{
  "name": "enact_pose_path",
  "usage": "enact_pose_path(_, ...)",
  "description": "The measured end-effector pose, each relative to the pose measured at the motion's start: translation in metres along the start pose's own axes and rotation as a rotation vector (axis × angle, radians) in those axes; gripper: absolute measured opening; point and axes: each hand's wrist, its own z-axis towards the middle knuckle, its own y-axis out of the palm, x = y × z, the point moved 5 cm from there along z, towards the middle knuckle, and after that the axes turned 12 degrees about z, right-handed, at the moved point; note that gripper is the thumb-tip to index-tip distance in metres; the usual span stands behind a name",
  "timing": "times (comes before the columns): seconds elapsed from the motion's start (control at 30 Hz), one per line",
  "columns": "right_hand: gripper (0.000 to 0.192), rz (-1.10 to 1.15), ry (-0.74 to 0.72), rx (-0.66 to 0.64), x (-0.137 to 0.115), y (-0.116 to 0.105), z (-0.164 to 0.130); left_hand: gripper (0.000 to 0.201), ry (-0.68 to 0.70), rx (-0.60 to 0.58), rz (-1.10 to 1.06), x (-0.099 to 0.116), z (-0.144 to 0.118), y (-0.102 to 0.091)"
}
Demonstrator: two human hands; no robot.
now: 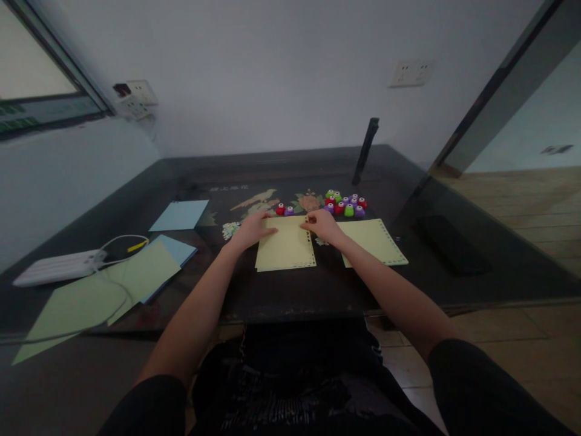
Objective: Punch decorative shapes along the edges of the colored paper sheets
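Observation:
A pale yellow sheet of paper [285,248] with a punched, scalloped border lies on the dark table in front of me. My left hand [252,229] presses on its far left corner. My right hand [323,225] pinches its far right corner. A second yellow sheet [374,241] with the same punched edge lies just to the right, under my right wrist. Beyond the sheets sits a cluster of several small craft punches [345,204] in red, purple and green, with two more [284,210] a little to the left.
Light green sheets [109,287] and blue sheets [180,215] lie at the left, beside a white power strip [57,266] with a cable. A black stand [365,151] rises at the table's back. A dark phone-like slab [451,243] lies at the right.

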Motion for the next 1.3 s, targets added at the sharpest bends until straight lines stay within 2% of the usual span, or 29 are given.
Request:
enact_pose_path(0.13, 0.024, 0.365, 0.093, -0.04, 0.008, -0.003, 0.001, 0.043, -0.14, 0.016, -0.307, -0.014, 0.002, -0.005)
enact_pose_path(0.2, 0.02, 0.506, 0.121, -0.015, 0.01, -0.007, 0.002, 0.044, -0.194, -0.008, -0.519, -0.018, 0.002, -0.003)
enact_pose_path(0.27, 0.015, 0.617, 0.135, 0.029, 0.012, -0.013, 0.003, 0.039, -0.216, -0.052, -0.642, -0.02, 0.002, 0.0)
enact_pose_path(0.4, 0.012, 0.724, 0.135, 0.15, 0.015, -0.026, 0.005, 0.032, -0.215, -0.096, -0.629, -0.021, 0.001, 0.005)
enact_pose_path(0.53, 0.016, 0.733, 0.144, 0.219, 0.016, -0.035, 0.004, 0.029, -0.173, -0.067, -0.611, -0.013, 0.001, 0.004)
enact_pose_path(0.7, 0.014, 0.788, 0.203, 0.075, 0.011, -0.029, 0.001, 0.027, -0.175, 0.059, -0.633, -0.007, 0.0, -0.003)
enact_pose_path(0.8, 0.012, 0.734, 0.23, -0.022, 0.007, -0.026, -0.003, 0.027, -0.18, 0.1, -0.599, -0.006, -0.001, -0.005)
enact_pose_path(0.93, 0.017, 0.602, 0.238, -0.039, 0.009, -0.027, -0.004, 0.03, -0.185, 0.141, -0.588, -0.004, 0.0, -0.005)
enact_pose_path(1.03, 0.011, 0.693, 0.256, 0.041, 0.015, -0.034, 0.0, 0.038, -0.198, 0.187, -0.681, -0.004, 0.001, -0.005)
enact_pose_path(1.1, 0.008, 0.8, 0.274, 0.156, 0.02, -0.044, 0.002, 0.041, -0.206, 0.207, -0.698, -0.005, 0.001, -0.005)
enact_pose_path(1.2, 0.011, 0.941, 0.294, 0.344, 0.028, -0.058, 0.002, 0.032, -0.187, 0.216, -0.575, -0.008, 0.004, -0.002)
enact_pose_path(1.3, 0.014, 1.018, 0.29, 0.453, 0.032, -0.067, -0.003, 0.022, -0.18, 0.2, -0.423, -0.011, 0.015, 0.004)
